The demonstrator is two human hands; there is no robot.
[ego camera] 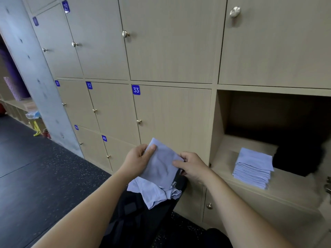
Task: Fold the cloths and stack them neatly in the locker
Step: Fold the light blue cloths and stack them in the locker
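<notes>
Before a wall of lockers, the left hand (137, 159) and right hand (192, 166) each pinched an edge of a pale blue cloth (160, 167), held above loose cloths (152, 193) on the lap. The stack (253, 167) sat in the open locker (222, 154) to the right, nearer the right hand.

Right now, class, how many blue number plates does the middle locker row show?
3: plate 31 leftmost, plate 32 next, plate 33 beside the open locker; more may be hidden.
</notes>
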